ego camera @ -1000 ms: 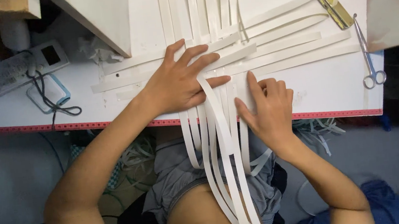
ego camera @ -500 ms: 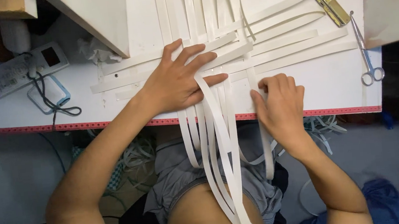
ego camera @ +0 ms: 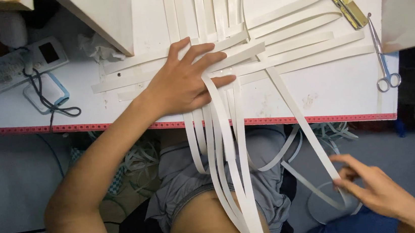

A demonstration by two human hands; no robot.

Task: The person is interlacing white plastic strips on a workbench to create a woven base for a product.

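1. The left hand (ego camera: 184, 83) lies flat on a weave (ego camera: 232, 53) of white strips on the white table (ego camera: 287, 98), fingers spread and gripping nothing, apparently to keep the crossed strips from shifting.

2. The right hand (ego camera: 377, 191) is low beyond the table's red edge, thumb and fingertips pinched on the end of one long strip (ego camera: 299, 118). That strip runs slantwise from the weave down over the edge, drawn fairly straight.

3. Several loose strips (ego camera: 226, 155) hang from under the left hand over the edge and across the person's lap, ends free.

4. Other strips lie crosswise on the table, some running under the left fingers, others fanning out to the right.

5. Scissors (ego camera: 382, 59) rest near the table's right edge, handles toward the person, just beside a brass clip (ego camera: 347, 9) that sits on the ends of the upper strips, seemingly pinning them.

6. On the left, well apart from the weave, sit a small white device with a screen (ego camera: 29, 60) and a dark cord (ego camera: 49, 104).

7. More strips (ego camera: 140, 156) lie heaped on the floor below the table.
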